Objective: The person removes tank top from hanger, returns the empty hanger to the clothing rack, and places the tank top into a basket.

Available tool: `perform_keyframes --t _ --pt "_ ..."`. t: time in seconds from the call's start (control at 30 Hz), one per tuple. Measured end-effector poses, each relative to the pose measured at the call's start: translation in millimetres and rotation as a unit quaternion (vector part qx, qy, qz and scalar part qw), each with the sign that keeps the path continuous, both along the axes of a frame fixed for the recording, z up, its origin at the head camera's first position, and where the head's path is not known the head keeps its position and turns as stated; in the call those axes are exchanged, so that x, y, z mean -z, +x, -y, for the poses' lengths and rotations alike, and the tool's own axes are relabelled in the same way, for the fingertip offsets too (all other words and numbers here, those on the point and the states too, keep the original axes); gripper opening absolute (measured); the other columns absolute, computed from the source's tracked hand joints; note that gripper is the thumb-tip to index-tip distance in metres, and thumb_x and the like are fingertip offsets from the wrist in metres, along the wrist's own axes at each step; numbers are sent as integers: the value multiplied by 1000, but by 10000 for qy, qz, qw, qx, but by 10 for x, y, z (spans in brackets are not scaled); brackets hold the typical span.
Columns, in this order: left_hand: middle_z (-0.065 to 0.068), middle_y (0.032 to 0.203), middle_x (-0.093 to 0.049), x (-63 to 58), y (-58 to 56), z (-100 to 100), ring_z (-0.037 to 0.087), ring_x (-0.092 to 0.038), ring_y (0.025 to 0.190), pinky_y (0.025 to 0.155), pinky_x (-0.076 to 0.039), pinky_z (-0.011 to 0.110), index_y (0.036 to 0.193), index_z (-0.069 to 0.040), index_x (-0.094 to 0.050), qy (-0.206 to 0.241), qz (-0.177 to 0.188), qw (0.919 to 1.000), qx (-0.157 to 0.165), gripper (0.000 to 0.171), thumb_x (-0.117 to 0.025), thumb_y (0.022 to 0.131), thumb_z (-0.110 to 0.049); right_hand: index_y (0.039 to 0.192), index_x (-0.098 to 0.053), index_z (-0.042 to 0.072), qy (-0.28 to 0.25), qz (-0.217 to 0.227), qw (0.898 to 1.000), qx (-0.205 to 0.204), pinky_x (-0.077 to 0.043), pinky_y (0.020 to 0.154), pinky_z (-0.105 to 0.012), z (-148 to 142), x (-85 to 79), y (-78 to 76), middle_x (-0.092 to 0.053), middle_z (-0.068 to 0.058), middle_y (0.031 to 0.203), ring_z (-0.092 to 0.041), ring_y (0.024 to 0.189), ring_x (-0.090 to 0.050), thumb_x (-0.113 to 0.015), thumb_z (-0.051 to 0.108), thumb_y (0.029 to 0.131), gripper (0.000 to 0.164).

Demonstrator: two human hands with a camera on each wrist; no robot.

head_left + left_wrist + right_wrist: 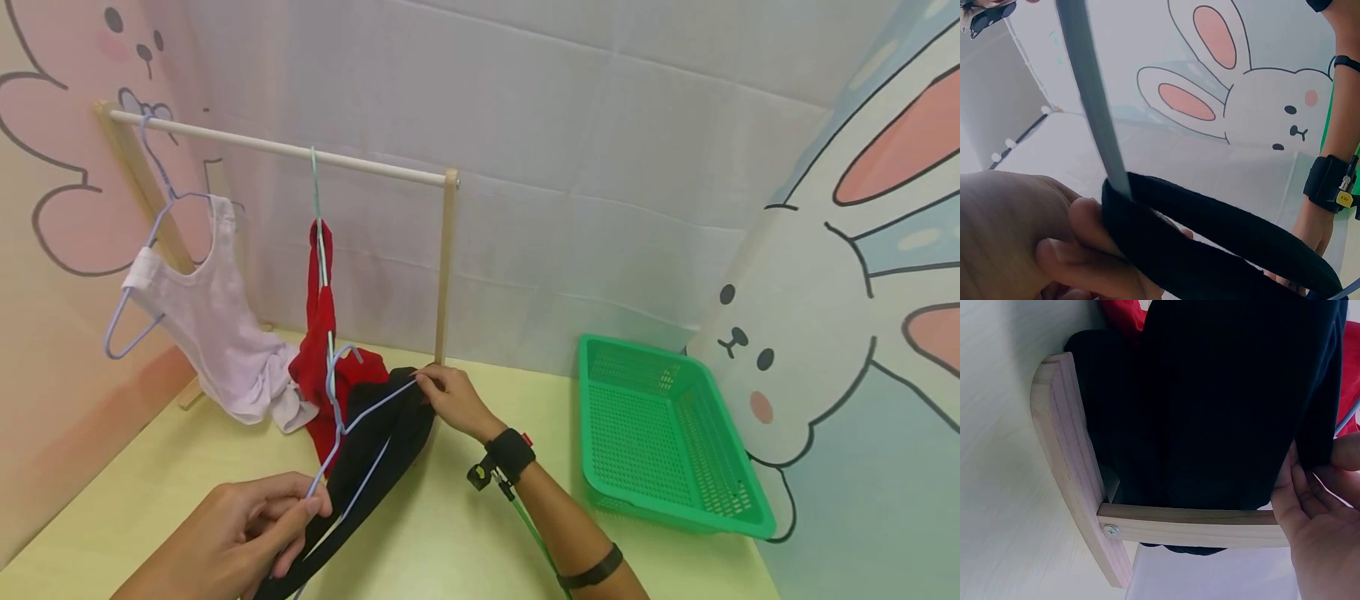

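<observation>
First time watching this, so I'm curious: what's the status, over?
Left hand grips hanger; right hand pinches black garment. Hanger not on rail. Red garment close behind.

Staged-looking home setting, cartoon-printed walls (56, 350) (a rabbit (780, 350) on one), white cloth backdrop (525, 167), clothes rack (382, 167).

The right hand (1325, 519) pinches a black garment (1210, 406) at its lower right edge. A wooden foot (1063, 437) slants along the garment's left side, meeting a wooden bar (1204, 534) that crosses in front of the garment near its bottom; a screw (1111, 530) shows at the garment's lower left. Red cloth (1125, 317) appears at the garment's upper left and to its right.
</observation>
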State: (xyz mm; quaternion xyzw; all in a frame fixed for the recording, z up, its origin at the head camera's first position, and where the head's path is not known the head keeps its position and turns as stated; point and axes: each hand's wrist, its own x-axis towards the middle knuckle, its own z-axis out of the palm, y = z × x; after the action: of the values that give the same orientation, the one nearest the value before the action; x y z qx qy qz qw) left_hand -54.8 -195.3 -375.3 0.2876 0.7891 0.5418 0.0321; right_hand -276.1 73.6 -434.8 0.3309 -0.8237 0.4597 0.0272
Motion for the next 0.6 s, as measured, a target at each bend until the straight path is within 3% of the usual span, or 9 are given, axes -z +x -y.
perform_keyframes --t 0.17,0.53,0.6 --pt "-2 67 -62 20 3 7 10 -42 44 35 -30 23 115 -1 -67 31 -185 9998 20 19 -57 104 10 122 -75 -4 -5 32 10000 27 -56 76 -24 4 12 17 -73 -17 106 -14 81 -68 -54 12 112 28" --pt "-3 69 -61 -26 17 40 14 -44 43 36 -35 28 119 1 -67 -188 273 9993 -157 16 -56 108 3 118 -75 -5 -116 -63 9999 90 -57 75 -25 19 29 0 -75 -18 108 -17 80 -70 -53 12 112 29" --pt "-3 68 -61 -33 22 39 14 -44 43 36 -35 27 119 0 -68 -223 215 9993 -190 16 -56 108 3 118 -76 -5 -95 -65 9999 128 -56 75 -25 24 27 -2 -75 -18 107 -16 80 -69 -54 12 111 28"
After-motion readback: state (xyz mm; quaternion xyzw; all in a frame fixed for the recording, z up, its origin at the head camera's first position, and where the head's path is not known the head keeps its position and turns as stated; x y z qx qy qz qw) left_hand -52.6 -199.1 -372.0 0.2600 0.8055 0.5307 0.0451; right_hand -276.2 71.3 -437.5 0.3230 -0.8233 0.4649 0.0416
